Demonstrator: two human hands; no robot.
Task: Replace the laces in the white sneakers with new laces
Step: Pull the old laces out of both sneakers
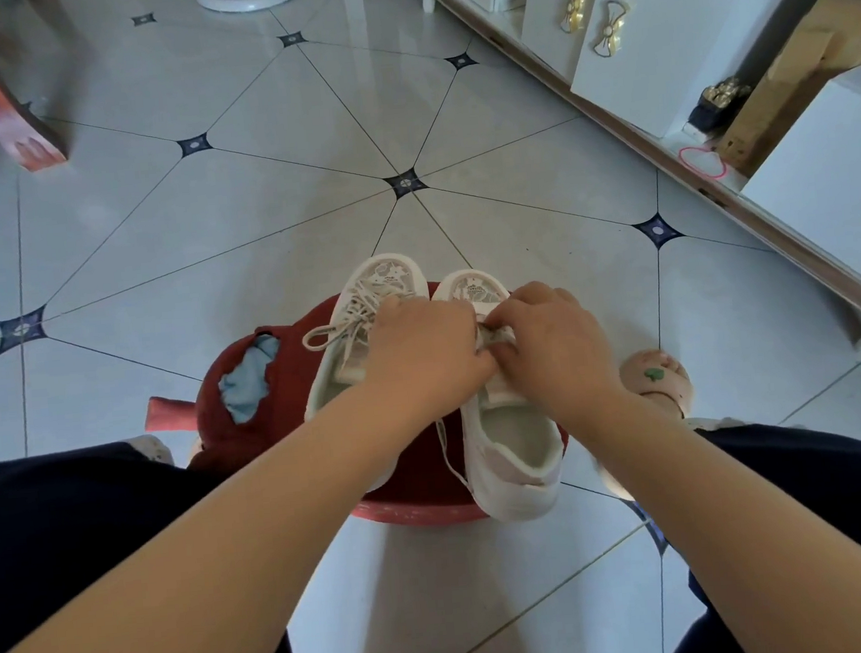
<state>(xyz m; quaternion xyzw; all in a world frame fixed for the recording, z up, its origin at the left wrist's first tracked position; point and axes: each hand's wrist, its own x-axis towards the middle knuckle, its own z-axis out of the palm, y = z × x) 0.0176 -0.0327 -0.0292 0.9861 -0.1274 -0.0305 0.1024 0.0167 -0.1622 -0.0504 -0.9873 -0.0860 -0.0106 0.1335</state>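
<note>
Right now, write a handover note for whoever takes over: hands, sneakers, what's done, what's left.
Left hand: pinches the lace over the right sneaker tongue.
Right hand: pinches the same lace from the other side.
Things: both sneakers stand side by side on the red stool. The left sneaker is laced. A loose lace end hangs down the right sneaker's side.
Done: cannot tell whether either lace is new.
Left: finish the right sneaker's lacing, then check the left one.
</note>
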